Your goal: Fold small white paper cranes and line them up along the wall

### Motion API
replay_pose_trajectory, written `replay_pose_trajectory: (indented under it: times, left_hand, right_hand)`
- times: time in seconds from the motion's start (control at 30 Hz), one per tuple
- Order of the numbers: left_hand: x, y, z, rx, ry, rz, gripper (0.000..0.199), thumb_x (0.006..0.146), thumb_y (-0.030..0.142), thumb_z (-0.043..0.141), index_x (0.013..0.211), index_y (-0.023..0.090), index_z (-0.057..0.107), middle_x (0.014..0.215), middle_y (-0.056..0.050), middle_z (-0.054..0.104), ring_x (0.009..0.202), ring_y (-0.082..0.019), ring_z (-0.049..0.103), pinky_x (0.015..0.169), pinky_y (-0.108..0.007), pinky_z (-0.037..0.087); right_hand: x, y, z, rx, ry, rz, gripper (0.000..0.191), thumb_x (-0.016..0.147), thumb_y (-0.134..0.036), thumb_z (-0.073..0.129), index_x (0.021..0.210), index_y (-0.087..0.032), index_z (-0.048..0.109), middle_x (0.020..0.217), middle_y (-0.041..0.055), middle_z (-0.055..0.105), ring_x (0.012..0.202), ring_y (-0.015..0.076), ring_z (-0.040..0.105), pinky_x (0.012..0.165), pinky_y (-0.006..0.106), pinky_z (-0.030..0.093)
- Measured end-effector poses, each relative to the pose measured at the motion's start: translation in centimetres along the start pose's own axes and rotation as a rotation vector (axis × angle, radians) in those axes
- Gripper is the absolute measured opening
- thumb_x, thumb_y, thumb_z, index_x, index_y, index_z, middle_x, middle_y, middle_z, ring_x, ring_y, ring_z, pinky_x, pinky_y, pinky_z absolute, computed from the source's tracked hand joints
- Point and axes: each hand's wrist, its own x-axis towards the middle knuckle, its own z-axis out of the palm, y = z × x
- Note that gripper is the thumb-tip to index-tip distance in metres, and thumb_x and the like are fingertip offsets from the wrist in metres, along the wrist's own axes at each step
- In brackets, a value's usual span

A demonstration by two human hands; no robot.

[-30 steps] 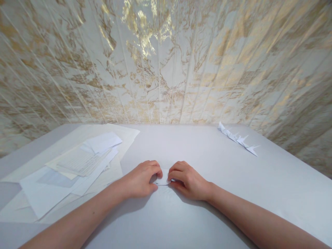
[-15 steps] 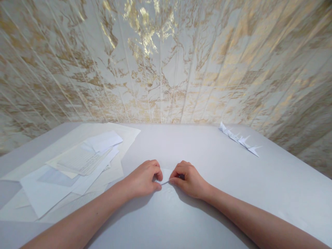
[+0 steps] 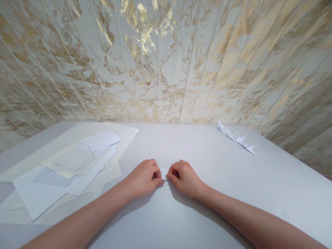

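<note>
Left hand [image 3: 145, 178]: is pinching the paper.
Right hand [image 3: 185, 178]: is pinching its other side.
Small white paper [image 3: 164, 172]: is showing between the hands; remaining folds: cannot tell.
Folded figures [image 3: 251, 149]: are resting far right, seemingly finished.

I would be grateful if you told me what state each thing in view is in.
Small paper, pinched between both hands, mostly hidden
Left hand, fingers curled shut on it
Right hand, thumb and finger pinched shut
Paper sheets, loose, overlapping
Paper figures, folded, pointed, in a row
</note>
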Motion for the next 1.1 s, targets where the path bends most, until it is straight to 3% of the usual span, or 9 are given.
replay_pose_trajectory:
  times: [0.2, 0.73, 1.1]
  left_hand:
    - [0.1, -0.02, 0.43, 0.039, 0.042, 0.008, 0.017, 0.073, 0.023, 0.051, 0.061, 0.018, 0.061, 0.073, -0.003, 0.056, 0.075, -0.017, 0.052, 0.069, -0.028, 0.038]
    - [0.17, 0.7, 0.34, 0.207, 0.02, -0.014, 0.022, 0.078, 0.019, 0.043, 0.064, 0.015, 0.059, 0.076, -0.007, 0.056, 0.075, -0.019, 0.054, 0.069, -0.03, 0.041]
    - [-0.05, 0.2, 0.64, 0.214, -0.015, 0.034, 0.023, 0.081, 0.02, 0.038, 0.07, 0.015, 0.057, 0.082, -0.008, 0.053, 0.08, -0.02, 0.05, 0.074, -0.032, 0.04]
  right_hand:
    - [0.01, 0.11, 0.15, -0.053, 0.002, -0.023, 0.017, 0.076, -0.017, 0.052, 0.061, -0.016, 0.06, 0.059, 0.0008, 0.06, 0.064, 0.0135, 0.05, 0.064, 0.025, 0.034]
    - [0.32, 0.08, 0.15, -0.098, 0.011, -0.03, 0.016, 0.077, -0.019, 0.053, 0.062, -0.016, 0.06, 0.058, 0.001, 0.06, 0.061, 0.0136, 0.05, 0.062, 0.025, 0.034]
    - [0.59, 0.65, -0.04, -0.005, -0.025, -0.031, 0.014, 0.079, -0.019, 0.055, 0.067, -0.017, 0.063, 0.065, 0.0006, 0.063, 0.065, 0.0131, 0.053, 0.066, 0.025, 0.034]
